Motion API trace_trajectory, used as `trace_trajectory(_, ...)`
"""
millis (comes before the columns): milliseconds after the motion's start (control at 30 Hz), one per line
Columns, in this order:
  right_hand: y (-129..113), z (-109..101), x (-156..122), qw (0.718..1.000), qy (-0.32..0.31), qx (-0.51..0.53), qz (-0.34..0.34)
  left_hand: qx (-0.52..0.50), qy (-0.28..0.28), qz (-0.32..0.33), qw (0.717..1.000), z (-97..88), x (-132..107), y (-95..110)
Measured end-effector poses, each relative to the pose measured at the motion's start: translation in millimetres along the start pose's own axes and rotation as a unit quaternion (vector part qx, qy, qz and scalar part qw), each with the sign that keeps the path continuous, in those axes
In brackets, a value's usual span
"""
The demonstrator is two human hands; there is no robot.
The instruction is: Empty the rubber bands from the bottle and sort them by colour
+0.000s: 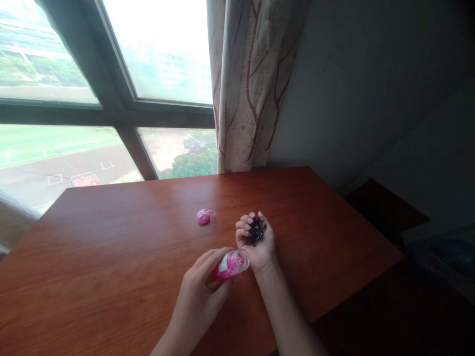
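My left hand (200, 291) is wrapped round a small clear container with pink contents (230, 265), tipped on its side with its open mouth toward my right palm. My right hand (256, 242) is palm up with the fingers curled over a clump of small black rubber bands (256, 231). Both hands hover just above a reddish wooden table (111, 257). A pink lid (204, 216) lies on the table a little beyond and left of the hands.
A window (92, 99) runs behind the table's far edge, and a patterned curtain (252, 84) hangs at the back. To the right the table ends beside a dark lower surface (386, 207) and a grey wall.
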State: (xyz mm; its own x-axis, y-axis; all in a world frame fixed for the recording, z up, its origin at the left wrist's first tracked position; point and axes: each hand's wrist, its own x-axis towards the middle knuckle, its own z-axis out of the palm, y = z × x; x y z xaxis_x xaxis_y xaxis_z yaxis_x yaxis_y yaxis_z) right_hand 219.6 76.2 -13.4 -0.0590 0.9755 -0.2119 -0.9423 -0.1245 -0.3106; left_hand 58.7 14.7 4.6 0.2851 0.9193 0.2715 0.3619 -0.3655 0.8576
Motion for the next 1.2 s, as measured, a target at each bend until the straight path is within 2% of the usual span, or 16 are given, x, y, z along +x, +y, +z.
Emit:
trace_trajectory(267, -0.7, 2.4, -0.8, 0.999, -0.010, 0.048, 0.016, 0.005, 0.005, -0.001, 1.000, -0.3, 0.9, 0.6)
trace_trajectory(433, 0.5, 4.5, -2.6, 0.999, -0.012, 0.031, -0.001, 0.004, 0.006, -0.002, 1.000, -0.2, 1.3, 1.2)
trace_trajectory(600, 2.0, 10.1, -5.4, 0.997, -0.022, 0.069, -0.009, 0.005, 0.003, 0.000, 1.000, -0.3, 0.5, -0.2)
trace_trajectory(900, 5.3, 10.9, -5.9, 0.971, -0.073, 0.219, 0.056, 0.002, -0.004, 0.001, 1.000, 0.2, 0.3, -2.2)
trace_trajectory(1200, 3.5, 7.9, -6.3, 0.964, -0.090, 0.240, 0.074, 0.010, -0.004, 0.006, 1.000, 0.0, -0.9, -3.7)
